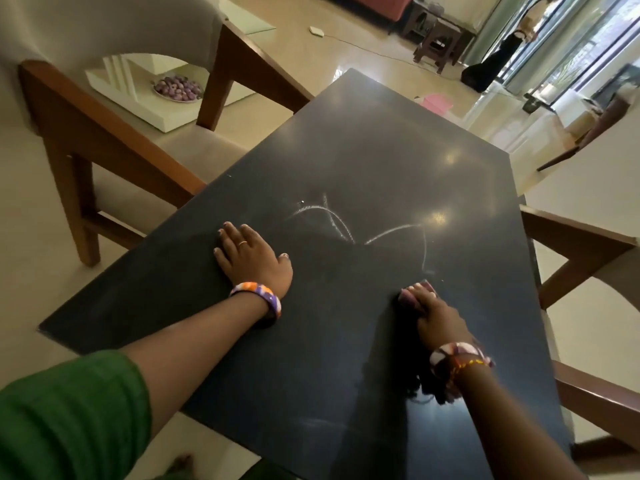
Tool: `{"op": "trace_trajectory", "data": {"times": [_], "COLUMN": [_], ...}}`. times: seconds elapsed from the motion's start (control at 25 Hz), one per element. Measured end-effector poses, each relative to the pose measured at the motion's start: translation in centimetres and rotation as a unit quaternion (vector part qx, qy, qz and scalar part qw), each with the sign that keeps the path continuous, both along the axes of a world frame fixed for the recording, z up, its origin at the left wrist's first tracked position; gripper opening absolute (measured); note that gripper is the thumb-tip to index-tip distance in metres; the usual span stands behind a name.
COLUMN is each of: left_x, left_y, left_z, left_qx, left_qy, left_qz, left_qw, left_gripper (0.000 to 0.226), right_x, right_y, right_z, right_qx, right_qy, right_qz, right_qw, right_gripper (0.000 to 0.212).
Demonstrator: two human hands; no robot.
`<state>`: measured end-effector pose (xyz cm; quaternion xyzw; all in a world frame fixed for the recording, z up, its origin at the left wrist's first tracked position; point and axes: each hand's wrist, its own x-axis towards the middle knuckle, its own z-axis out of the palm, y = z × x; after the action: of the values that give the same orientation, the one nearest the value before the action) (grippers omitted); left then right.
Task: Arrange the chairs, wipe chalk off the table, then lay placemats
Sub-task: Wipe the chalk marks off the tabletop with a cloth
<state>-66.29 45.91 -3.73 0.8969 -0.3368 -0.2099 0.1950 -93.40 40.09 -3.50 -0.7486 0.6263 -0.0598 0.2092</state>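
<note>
The dark table (346, 161) runs slantwise through the middle of the frame, glossy, with ceiling lights mirrored on its right half. White chalk lines (332, 216) curl across its centre in loops, and one stroke drops down towards the lower right.

The left hand (251, 256) lies flat on the tabletop just left of the chalk, palm down, fingers straight and slightly spread, a ring on one of them. An orange, white and purple bangle (258, 296) sits on that wrist, and a green sleeve (69, 417) fills the lower left corner.

The right hand (438, 317) is at the lower right of centre, its fingers curled over a small pinkish-purple cloth (410, 296) pressed against the table, just below the end of the dropping chalk stroke. Its wrist carries a maroon-and-white bangle (453, 355) and a thread band.

A wooden armchair (114, 140) with pale cushions stands at the table's left edge, in the upper left of the frame. Wooden arms of other chairs (581, 244) show along the right edge. Behind the left chair, on the floor, a white stepped stand (138, 88) holds a dish of purple beads (178, 89).
</note>
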Motion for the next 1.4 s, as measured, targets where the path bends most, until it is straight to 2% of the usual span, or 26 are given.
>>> {"op": "trace_trajectory", "data": {"times": [0.12, 0.24, 0.44, 0.52, 0.68, 0.8, 0.92, 1.0, 1.08, 1.16, 1.24, 1.32, 1.4], "left_x": [-2.0, -3.0, -3.1, -3.2, -3.2, -3.2, -3.1, -3.1, -3.2, -3.1, -3.2, -3.3, -3.3], "left_y": [-3.1, -4.4, -5.6, -5.8, -5.9, -6.1, -6.0, -6.0, -6.0, -6.1, -6.0, -6.0, -5.9], "left_z": [0.1, -1.0, -2.4, -2.7, -2.7, -2.8, -2.8, -2.8, -2.9, -2.8, -2.7, -2.5, -2.4], "left_qx": [0.034, 0.056, 0.087, 0.092, 0.103, 0.103, 0.108, 0.109, 0.108, 0.106, 0.106, 0.102, 0.098], "left_qy": [0.018, -0.056, -0.109, -0.120, -0.130, -0.136, -0.141, -0.141, -0.141, -0.140, -0.138, -0.134, -0.128], "left_qz": [0.115, 0.164, 0.191, 0.195, 0.196, 0.199, 0.195, 0.193, 0.192, 0.191, 0.193, 0.191, 0.188], "left_qw": [0.993, 0.983, 0.972, 0.969, 0.967, 0.965, 0.965, 0.965, 0.965, 0.966, 0.966, 0.967, 0.969], "left_gripper": [0.080, 0.073, 0.069, 0.069, 0.068, 0.069, 0.069, 0.069, 0.069, 0.070, 0.070, 0.070, 0.070], "right_x": [-0.1, 0.5, -1.6, -2.2, -0.8, 1.4, 2.4, 1.0, -0.8, -1.0, 0.6, 2.8, 4.3], "right_y": [-7.0, -10.7, -6.3, -5.5, -13.7, -18.9, -15.6, -11.7, -10.0, -12.6, -16.6, -18.4, -16.8], "right_z": [-0.3, 0.5, 1.0, 1.3, 1.4, 0.8, 0.7, 0.7, 0.7, 1.5, 1.8, 1.8, 1.3], "right_qx": [0.003, -0.008, -0.007, -0.014, -0.032, -0.039, -0.034, -0.030, -0.030, -0.013, -0.023, -0.040, -0.047], "right_qy": [0.037, 0.046, 0.047, 0.061, 0.041, 0.081, 0.038, 0.005, -0.006, -0.007, 0.018, 0.063, 0.058], "right_qz": [-0.028, -0.006, 0.177, 0.218, 0.163, 0.105, 0.151, 0.202, 0.249, 0.231, 0.155, 0.109, 0.125], "right_qw": [0.999, 0.999, 0.983, 0.974, 0.985, 0.990, 0.987, 0.979, 0.968, 0.973, 0.988, 0.991, 0.989], "right_gripper": [0.053, 0.051, 0.068, 0.064, 0.041, 0.041, 0.051, 0.063, 0.065, 0.049, 0.034, 0.031, 0.036]}}
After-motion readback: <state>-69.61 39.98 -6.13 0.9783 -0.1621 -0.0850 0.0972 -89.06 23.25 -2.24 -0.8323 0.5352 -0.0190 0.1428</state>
